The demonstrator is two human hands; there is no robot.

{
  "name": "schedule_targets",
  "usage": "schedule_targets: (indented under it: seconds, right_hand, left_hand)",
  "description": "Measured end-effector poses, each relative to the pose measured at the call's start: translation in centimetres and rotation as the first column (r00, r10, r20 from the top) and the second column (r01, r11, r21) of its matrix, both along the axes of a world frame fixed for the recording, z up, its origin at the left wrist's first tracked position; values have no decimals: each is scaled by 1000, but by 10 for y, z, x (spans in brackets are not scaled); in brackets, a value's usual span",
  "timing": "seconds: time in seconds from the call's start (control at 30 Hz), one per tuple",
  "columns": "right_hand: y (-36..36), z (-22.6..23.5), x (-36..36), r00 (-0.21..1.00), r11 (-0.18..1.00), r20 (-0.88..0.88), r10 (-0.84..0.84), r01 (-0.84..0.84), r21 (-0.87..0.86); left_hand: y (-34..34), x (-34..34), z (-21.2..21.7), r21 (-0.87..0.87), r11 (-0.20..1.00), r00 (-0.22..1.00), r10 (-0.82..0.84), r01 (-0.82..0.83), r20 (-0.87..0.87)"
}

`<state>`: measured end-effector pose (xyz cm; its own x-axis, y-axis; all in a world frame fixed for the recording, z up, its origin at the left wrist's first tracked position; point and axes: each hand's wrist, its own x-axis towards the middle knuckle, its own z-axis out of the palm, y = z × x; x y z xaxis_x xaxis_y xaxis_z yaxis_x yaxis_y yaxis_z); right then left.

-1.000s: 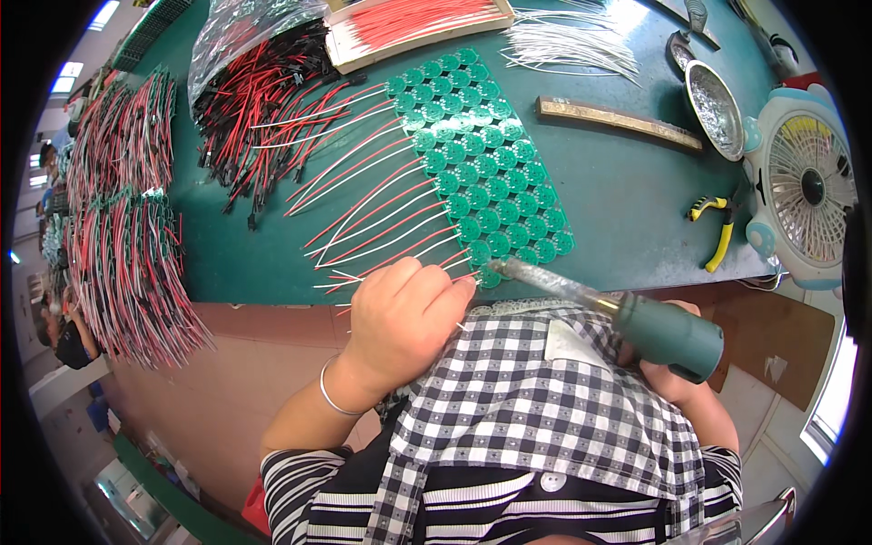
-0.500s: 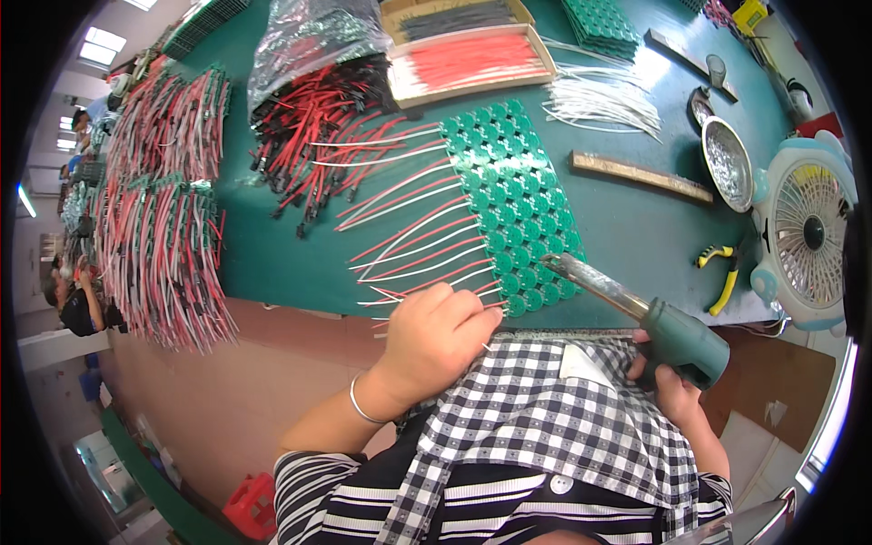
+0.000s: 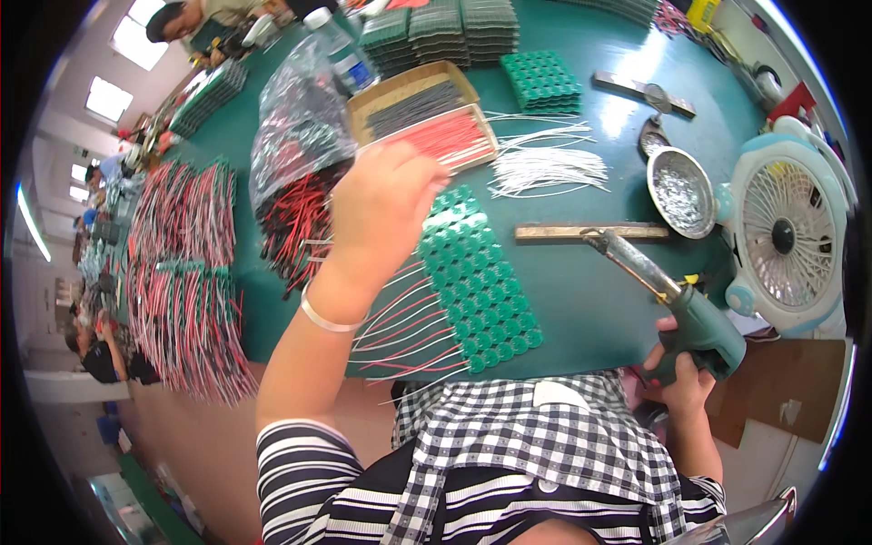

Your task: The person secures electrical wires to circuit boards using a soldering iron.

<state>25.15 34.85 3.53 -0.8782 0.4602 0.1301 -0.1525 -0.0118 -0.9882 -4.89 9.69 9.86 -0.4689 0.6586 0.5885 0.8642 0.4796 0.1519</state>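
Note:
My right hand (image 3: 683,377) is wrapped round the handle of a green soldering gun (image 3: 695,318), whose long metal tip points up and left over the table. My left hand (image 3: 386,195) is raised at the front edge of the box of red wires (image 3: 450,141). Its fingers are pinched together, and what lies between them is too small to make out. Just below and right of that hand lies a green panel of round circuit boards (image 3: 481,291). Red and white wires (image 3: 400,318) stick out from the panel's left edge; my left forearm hides some of them.
White wires (image 3: 549,171) lie right of the box. A wooden bar (image 3: 590,232), a metal bowl (image 3: 681,193) and a fan (image 3: 786,236) stand at right. Bagged red and black wires (image 3: 295,218) sit left, beside wired bundles (image 3: 186,282). Stacked panels (image 3: 542,82) are behind.
My left hand has moved from the panel's near end up to the red-wire box. The soldering gun has moved slightly right, away from the panel. The view has tilted up.

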Motion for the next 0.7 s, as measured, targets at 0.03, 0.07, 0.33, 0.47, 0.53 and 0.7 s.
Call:
schedule_targets:
  seconds: [0.03, 0.07, 0.33, 0.47, 0.53, 0.7]
  right_hand:
    - [2, 4, 0, 999, 999, -23, -44, 45, 24]
    - [-12, 19, 3, 994, 994, -18, -105, 105, 30]
    - [-17, 43, 8, 958, 958, 20, -286, 286, -27]
    - [-8, 53, 0, 989, 990, 39, -140, 141, -17]
    - [-9, 63, -9, 985, 987, 61, -161, 162, -19]
    - [-14, 72, -38, 987, 988, 71, -141, 145, -54]
  left_hand:
    - [21, -10, -6, 4, 999, 998, -33, 33, 45]
    - [32, -16, -1, -18, 997, 991, -68, 71, 114]
    - [148, -21, -60, -271, 917, 849, -117, 292, 516]
    - [121, -18, -53, -58, 953, 897, -259, 298, 359]
    - [108, -29, -31, -154, 949, 913, -208, 275, 350]
    - [47, -135, -35, -290, 953, 973, 143, -85, 184]
